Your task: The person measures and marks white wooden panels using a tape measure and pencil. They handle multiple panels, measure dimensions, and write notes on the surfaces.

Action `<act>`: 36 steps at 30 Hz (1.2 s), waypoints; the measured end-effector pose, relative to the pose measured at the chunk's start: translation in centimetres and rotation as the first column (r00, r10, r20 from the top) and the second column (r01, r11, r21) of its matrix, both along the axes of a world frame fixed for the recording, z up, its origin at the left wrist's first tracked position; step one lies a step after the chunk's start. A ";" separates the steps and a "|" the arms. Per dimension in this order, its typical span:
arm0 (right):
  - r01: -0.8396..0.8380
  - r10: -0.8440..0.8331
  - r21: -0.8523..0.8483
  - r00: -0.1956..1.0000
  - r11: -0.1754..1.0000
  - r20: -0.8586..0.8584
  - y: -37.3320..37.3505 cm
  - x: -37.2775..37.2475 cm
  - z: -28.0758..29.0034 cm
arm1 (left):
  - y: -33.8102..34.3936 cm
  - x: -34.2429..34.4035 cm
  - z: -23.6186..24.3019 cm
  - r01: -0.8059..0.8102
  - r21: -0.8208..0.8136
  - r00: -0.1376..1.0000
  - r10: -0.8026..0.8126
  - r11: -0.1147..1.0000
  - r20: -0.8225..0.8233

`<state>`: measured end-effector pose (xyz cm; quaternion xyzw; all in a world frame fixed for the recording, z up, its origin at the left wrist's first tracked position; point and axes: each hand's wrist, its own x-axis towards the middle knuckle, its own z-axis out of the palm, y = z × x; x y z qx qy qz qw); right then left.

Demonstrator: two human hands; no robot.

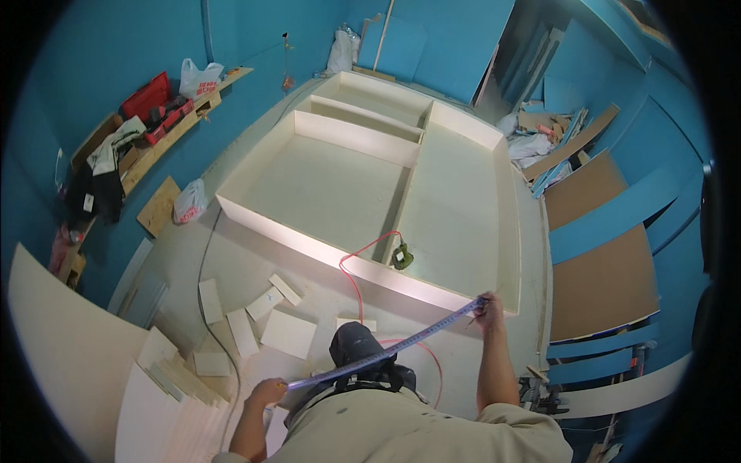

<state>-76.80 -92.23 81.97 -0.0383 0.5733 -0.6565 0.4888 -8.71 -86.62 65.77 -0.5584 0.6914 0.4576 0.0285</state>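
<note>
The left hand (pixel 268 391) is closed on the case end of a tape measure (pixel 390 349), low by the person's body, and the right hand (pixel 488 307) pinches the far end of the blade against the near wall of a large white cabinet frame (pixel 340 258) lying on the floor (its dividers face up). The blade runs taut between them – slanting up to the right – over a red hose (pixel 353 282) that leads to a green tool (pixel 402 256) inside the frame

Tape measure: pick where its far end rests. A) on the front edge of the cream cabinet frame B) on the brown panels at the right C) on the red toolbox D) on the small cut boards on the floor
A: the right hand presses the tape measure end to the front edge of the cream cabinet frame, while the left hand holds the other end.
</note>
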 end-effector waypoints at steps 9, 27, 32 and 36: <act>-0.141 0.180 0.207 0.966 0.968 -0.185 -31.3 14.1 -10.1 | -14.1 1.8 0.2 -0.115 0.031 0.982 0.109 0.993 0.153; -0.571 0.696 0.411 0.658 0.711 -0.289 -66.5 40.2 -14.9 | -52.6 8.1 4.8 -0.458 -0.097 0.874 0.467 0.884 0.130; -0.158 0.252 0.220 0.821 0.963 -0.512 -82.4 34.4 -10.3 | -54.4 30.8 -10.6 -0.509 0.425 0.828 0.560 0.749 0.006; -0.085 0.232 0.271 0.784 0.959 -0.576 -89.7 39.7 -7.0 | -65.3 36.4 -6.8 -0.304 0.288 0.952 0.283 0.908 0.114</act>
